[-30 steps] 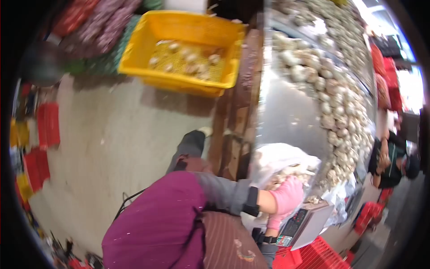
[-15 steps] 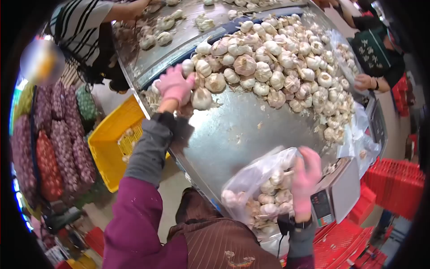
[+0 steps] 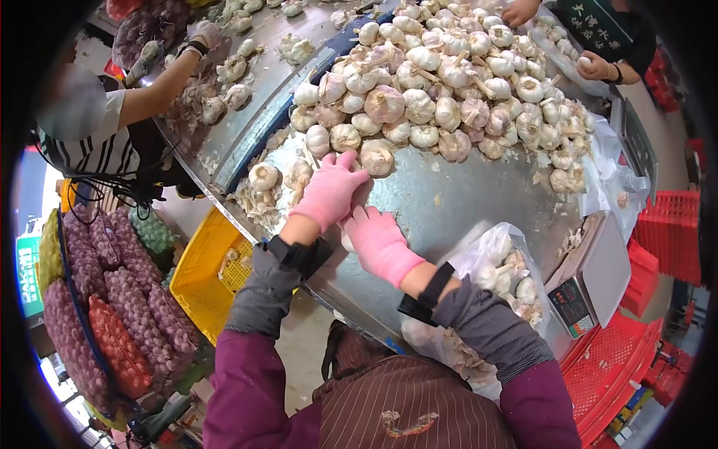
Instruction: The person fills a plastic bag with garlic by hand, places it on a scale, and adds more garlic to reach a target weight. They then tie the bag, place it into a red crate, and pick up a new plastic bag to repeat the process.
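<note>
My left hand (image 3: 329,193), in a pink glove, reaches over the metal table at the near edge of a heap of garlic bulbs (image 3: 419,106). Its fingers are apart, close to a garlic bulb (image 3: 376,157); the palm side is hidden. Just below it my right hand (image 3: 383,245), also gloved in pink, has its fingers curled down over a pale garlic bulb (image 3: 347,241), of which only an edge shows. A clear plastic bag (image 3: 479,258) partly filled with garlic lies beside my right forearm, near the table's front edge.
A weighing scale (image 3: 583,277) stands right of the bag, with red crates (image 3: 609,367) below. At left are a yellow crate (image 3: 209,273) and mesh sacks (image 3: 127,299). One co-worker's hand (image 3: 203,36) handles garlic at upper left; another's (image 3: 593,66) holds a bag at upper right.
My right hand has left the plastic bag and moved left, beside my left hand. My left hand has shifted right and toward me along the heap. The view has turned somewhat.
</note>
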`<state>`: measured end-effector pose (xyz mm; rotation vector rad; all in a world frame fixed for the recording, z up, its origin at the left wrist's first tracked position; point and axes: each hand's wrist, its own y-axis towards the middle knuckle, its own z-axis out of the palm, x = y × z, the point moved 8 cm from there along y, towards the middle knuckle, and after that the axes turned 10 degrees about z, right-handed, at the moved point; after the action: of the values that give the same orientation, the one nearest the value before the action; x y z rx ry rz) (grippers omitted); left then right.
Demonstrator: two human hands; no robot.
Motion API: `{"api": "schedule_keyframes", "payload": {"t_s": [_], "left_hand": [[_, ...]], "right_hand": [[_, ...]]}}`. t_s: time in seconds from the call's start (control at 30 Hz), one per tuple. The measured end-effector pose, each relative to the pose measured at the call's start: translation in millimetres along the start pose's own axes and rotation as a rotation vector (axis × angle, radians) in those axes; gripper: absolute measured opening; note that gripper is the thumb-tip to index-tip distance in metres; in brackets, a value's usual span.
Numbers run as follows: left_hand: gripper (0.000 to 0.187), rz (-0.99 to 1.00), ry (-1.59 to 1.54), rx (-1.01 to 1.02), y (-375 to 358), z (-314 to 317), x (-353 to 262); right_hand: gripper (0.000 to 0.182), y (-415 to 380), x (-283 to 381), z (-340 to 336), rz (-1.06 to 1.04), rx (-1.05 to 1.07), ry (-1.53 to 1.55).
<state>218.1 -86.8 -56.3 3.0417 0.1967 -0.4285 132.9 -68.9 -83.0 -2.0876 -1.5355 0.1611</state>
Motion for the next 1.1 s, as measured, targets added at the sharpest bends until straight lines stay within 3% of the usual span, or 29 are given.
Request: {"api": "schedule_keyframes", "payload": {"t_s": [0.03,0.2,0.3,0.33,0.37,0.4,0.43,0.47,0.53,0.6,0.67,0.83,0.93,1.1], "left_hand": [[0.023,-0.094,-0.001,0.088,4.1,4.1,3.5],[0.021,-0.094,0.059,0.102,16.6,8.5,13.8],[0.024,-0.101,-0.115,0.002,1.8,-2.7,17.9],[0.029,-0.195,-0.495,-0.137,-12.0,-8.9,20.4],[0.034,-0.292,-0.881,-0.263,-26.0,-7.5,19.7],[0.034,-0.282,-0.88,-0.246,-34.4,-9.2,7.5],[0.042,-0.389,-1.347,-0.286,-46.0,-3.8,-2.7],[0.05,-0.496,-1.81,-0.321,-55.8,-0.9,-16.8],[0.062,-0.411,-2.107,-0.365,-65.2,-16.4,-54.5],[0.069,-0.449,-1.995,-0.353,-72.3,-25.1,-76.6],[0.073,-0.324,-1.943,-0.305,-75.6,-22.2,-87.8],[0.07,-0.24,-2.05,-0.259,-62.0,-31.1,-142.6],[0.062,-0.271,-2.033,-0.2,-49.9,-13.3,-167.7],[0.05,-0.259,-2.021,-0.08,-26.0,-4.0,-227.9]], "right_hand": [[0.06,-12.7,-4.4,0.3,-0.032,-0.068,0.048],[0.068,-29.3,-30.4,17.7,0.012,-0.186,0.158],[0.057,-26.2,-62.7,20.4,0.293,-0.06,0.736],[0.057,-29.4,-67.3,20.9,0.304,-0.08,0.75],[0.055,-33.9,-71.3,28.5,0.325,-0.051,1.026],[0.053,-40.1,-73.1,38.0,0.338,-0.014,1.299],[0.047,-45.9,-68.9,41.1,0.332,0.103,1.501],[0.047,-56.6,-67.3,38.0,0.334,0.094,1.514],[0.044,-83.1,-43.3,19.0,0.118,0.282,2.56],[0.054,-101.0,-39.8,14.9,0.042,0.349,2.589],[0.061,-121.5,-32.8,-11.7,-0.212,0.324,2.592],[0.064,-158.2,-43.1,-18.4,-0.213,0.129,2.53],[0.058,-187.6,-59.3,-2.8,0.029,0.058,2.508],[0.05,-228.0,-88.6,18.7,-0.001,-0.179,2.659]]}}
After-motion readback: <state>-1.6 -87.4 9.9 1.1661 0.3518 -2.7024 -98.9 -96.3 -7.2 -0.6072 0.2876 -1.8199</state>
